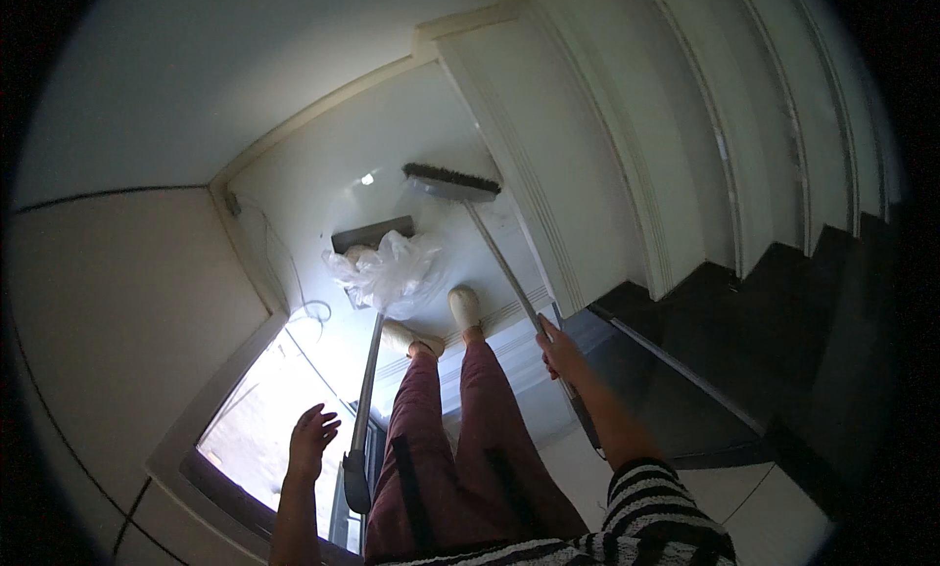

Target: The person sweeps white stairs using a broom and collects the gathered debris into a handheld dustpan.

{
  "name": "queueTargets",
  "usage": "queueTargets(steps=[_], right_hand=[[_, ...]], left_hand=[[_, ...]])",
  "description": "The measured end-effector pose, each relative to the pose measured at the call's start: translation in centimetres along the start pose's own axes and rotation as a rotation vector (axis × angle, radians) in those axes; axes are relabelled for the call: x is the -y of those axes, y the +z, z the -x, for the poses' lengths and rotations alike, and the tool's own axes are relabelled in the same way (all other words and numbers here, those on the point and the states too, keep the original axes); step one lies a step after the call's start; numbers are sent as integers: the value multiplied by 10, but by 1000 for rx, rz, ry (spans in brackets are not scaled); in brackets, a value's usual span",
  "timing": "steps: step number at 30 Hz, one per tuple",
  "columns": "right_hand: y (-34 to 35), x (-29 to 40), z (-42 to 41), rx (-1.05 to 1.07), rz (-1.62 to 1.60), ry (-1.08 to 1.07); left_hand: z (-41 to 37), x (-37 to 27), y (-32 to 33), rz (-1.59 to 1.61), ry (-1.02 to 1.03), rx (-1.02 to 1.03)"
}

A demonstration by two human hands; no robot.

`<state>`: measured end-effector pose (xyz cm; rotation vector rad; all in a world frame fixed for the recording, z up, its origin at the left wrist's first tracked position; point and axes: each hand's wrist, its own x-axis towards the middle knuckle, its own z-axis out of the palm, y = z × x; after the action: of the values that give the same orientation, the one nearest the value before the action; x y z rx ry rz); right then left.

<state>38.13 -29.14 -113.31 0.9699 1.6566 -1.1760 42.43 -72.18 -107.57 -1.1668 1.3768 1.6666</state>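
Note:
My right hand [562,351] grips the metal pole of a push broom [452,184], whose dark-bristled head lies on the pale landing floor near the lowest visible stair riser. My left hand [313,434] is raised with fingers apart and holds nothing. Just right of it stands the long handle [369,390] of a dustpan, its grey grip end towards me. A crumpled clear plastic bag [393,272] covers most of the dustpan [373,232], so only its grey back edge and a corner show.
White steps [587,140] with dark side edging rise at the right. My feet in pale shoes [464,307] stand at the landing's edge. A bright window [257,412] is at lower left, and a thin cable [297,283] runs along the wall.

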Motion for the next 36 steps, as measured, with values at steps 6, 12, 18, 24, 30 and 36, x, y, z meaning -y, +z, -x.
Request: queueTargets(steps=[6, 12, 18, 24, 30, 36], right_hand=[[-23, 19, 1, 67, -49, -2], [-49, 62, 0, 198, -53, 107], [-57, 70, -2, 224, -26, 133], [-55, 81, 2, 248, 27, 117], [-54, 66, -2, 193, 41, 49], [-45, 17, -27, 10, 315, -280]], left_hand=[[6, 24, -3, 89, 45, -141], [28, 82, 9, 194, -7, -249], [42, 167, 1, 4, 92, -248], [41, 192, -1, 216, -45, -310], [9, 109, 47, 432, 24, -286], [-56, 64, 84, 757, -61, 137]])
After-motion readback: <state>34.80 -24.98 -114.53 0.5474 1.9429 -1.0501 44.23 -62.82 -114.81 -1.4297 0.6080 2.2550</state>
